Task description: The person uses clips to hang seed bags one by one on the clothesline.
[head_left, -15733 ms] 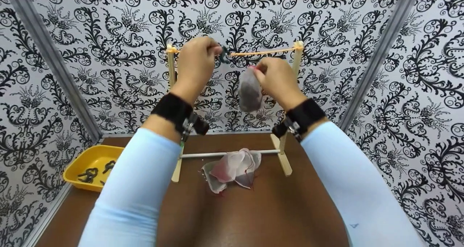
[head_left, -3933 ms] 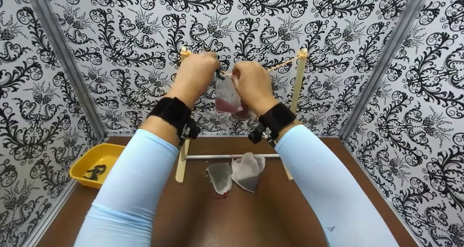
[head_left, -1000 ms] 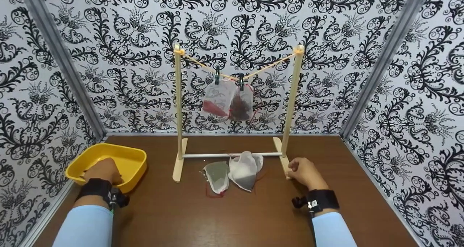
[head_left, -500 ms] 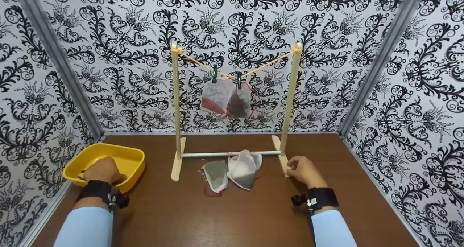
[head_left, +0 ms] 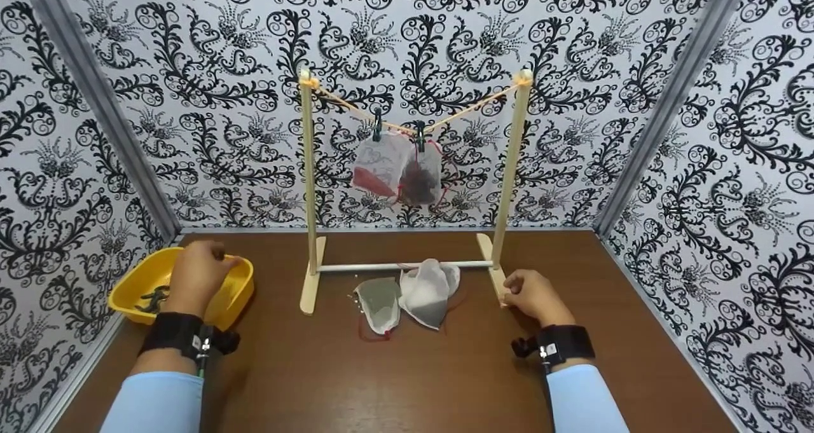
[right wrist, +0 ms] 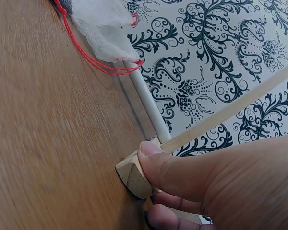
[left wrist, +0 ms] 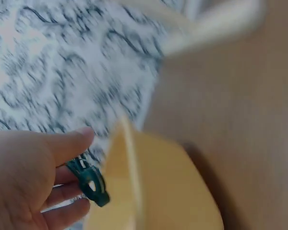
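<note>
My left hand (head_left: pixel 198 274), above the yellow tray (head_left: pixel 240 293), pinches a dark green clothespin (left wrist: pixel 89 181) between thumb and fingers. With thumb and curled fingers my right hand (head_left: pixel 539 298) grips the wooden foot (right wrist: pixel 134 179) of a small clothesline stand. From its sagging orange cord (head_left: pixel 477 105) hang two mesh drawstring bags, one with pink contents (head_left: pixel 374 180) and one with dark contents (head_left: pixel 421 182). Green clothespins (head_left: pixel 378 126) hold them up. On the table lie a bag with grey-green contents (head_left: pixel 379 302) and, beside it, overlapping white mesh bags (head_left: pixel 425 290).
Several dark clothespins (head_left: pixel 151 301) lie in the tray at the left. Two upright posts (head_left: pixel 309 178) and a low white crossbar (head_left: pixel 350 268) make up the stand. Patterned walls (head_left: pixel 718 178) enclose the brown table (head_left: pixel 381 382) at the back and sides.
Earlier, both hands worked at the cord, and the pink and dark bags came to hang there. Since then the left hand reached into the tray and has just risen with a clothespin. The right hand stays at the foot.
</note>
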Action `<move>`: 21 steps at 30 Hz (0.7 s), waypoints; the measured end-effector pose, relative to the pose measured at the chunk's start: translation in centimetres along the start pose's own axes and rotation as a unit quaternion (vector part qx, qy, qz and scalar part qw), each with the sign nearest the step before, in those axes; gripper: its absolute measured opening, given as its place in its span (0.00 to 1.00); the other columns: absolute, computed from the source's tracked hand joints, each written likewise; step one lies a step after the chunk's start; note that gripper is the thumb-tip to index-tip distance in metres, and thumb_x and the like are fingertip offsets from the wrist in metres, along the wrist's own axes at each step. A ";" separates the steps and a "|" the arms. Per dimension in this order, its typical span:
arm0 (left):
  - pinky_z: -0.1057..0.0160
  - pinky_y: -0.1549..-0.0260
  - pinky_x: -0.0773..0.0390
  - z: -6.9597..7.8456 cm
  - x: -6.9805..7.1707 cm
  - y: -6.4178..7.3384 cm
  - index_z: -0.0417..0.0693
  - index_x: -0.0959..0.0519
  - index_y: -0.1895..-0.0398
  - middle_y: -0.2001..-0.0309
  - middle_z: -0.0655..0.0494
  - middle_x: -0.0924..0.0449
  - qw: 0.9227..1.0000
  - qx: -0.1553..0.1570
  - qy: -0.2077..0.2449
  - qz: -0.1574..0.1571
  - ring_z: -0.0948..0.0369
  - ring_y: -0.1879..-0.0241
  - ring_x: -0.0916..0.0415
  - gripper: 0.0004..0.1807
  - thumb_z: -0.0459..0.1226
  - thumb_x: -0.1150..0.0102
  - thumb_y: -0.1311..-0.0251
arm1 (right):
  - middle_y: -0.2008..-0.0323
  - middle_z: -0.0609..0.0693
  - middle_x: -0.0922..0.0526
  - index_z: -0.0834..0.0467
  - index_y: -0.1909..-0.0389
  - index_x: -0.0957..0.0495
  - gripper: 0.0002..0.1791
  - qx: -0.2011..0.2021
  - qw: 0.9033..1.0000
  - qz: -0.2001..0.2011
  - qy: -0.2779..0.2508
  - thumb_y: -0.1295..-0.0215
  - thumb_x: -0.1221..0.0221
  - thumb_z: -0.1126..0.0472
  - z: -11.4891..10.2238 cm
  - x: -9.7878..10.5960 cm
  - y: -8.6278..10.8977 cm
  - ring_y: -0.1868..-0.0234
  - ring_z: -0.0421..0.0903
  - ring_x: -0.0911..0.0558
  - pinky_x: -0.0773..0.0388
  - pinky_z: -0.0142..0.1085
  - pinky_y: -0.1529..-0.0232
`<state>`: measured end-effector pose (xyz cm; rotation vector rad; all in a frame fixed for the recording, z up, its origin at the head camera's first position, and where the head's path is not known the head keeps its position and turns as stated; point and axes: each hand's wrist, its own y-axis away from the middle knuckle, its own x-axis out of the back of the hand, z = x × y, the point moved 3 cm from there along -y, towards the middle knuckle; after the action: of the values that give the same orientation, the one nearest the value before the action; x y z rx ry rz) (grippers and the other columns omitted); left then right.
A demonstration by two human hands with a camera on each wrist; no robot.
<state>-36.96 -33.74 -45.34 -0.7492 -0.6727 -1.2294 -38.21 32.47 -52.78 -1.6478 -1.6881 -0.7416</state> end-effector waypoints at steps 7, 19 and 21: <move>0.34 0.27 0.19 6.1 -0.8 1.1 0.30 0.19 0.30 0.37 0.28 0.20 0.989 -0.058 0.091 0.103 0.32 0.34 0.21 0.28 0.40 0.26 0.23 | 0.59 0.60 0.12 0.65 0.53 0.12 0.14 -0.002 1.000 0.002 -0.003 0.37 0.23 0.67 0.0 0.1 -0.1 0.56 0.53 0.14 0.15 0.47 0.51; 0.42 0.28 0.15 13.3 -4.2 3.3 0.32 0.15 0.37 0.39 0.34 0.17 0.961 -0.132 0.189 0.155 0.38 0.33 0.19 0.23 0.33 0.21 0.32 | 0.59 0.59 0.11 0.64 0.53 0.12 0.14 -0.010 1.000 0.001 -0.009 0.38 0.23 0.67 0.1 -0.2 -0.2 0.56 0.53 0.14 0.14 0.45 0.51; 0.41 0.28 0.16 14.1 -4.7 3.5 0.33 0.14 0.39 0.41 0.35 0.16 0.955 -0.145 0.200 0.165 0.38 0.33 0.18 0.23 0.32 0.19 0.35 | 0.59 0.58 0.11 0.64 0.53 0.12 0.14 -0.010 1.000 0.001 -0.006 0.38 0.23 0.67 0.1 -0.2 -0.2 0.56 0.52 0.14 0.14 0.45 0.51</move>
<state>-35.22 -19.18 -41.20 -0.7857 -0.0268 -1.1325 -38.44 32.41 -52.99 -1.6711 -1.6923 -0.7523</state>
